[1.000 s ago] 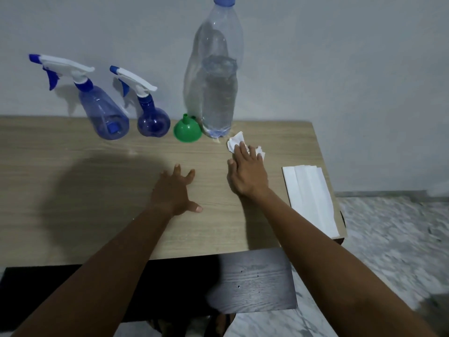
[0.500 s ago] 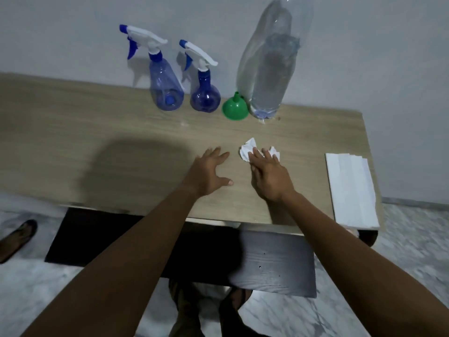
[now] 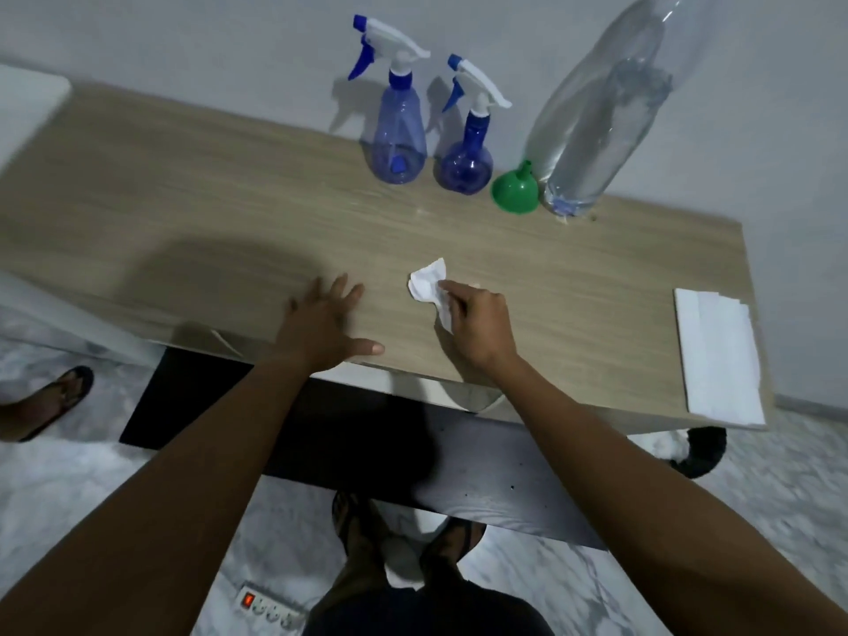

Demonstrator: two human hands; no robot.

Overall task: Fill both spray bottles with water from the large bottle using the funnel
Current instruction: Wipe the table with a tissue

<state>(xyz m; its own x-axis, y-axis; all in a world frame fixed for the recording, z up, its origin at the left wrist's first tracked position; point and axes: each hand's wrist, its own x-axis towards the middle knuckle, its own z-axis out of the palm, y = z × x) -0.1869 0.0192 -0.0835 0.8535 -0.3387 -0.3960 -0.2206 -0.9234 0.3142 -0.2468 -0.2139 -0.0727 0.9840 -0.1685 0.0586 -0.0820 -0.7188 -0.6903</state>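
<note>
A crumpled tissue is pinched by the right hand, the left hand is laid flat and empty on the table, and the spray bottles, funnel and large bottle, lined at the wall, could be knocked over if wiping is carried too far back.

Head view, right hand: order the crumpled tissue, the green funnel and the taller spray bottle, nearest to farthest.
1. crumpled tissue, pinched in the right hand itself.
2. green funnel, at the back of the table, roughly straight ahead of the hand.
3. taller spray bottle, back row, farthest left.
</note>
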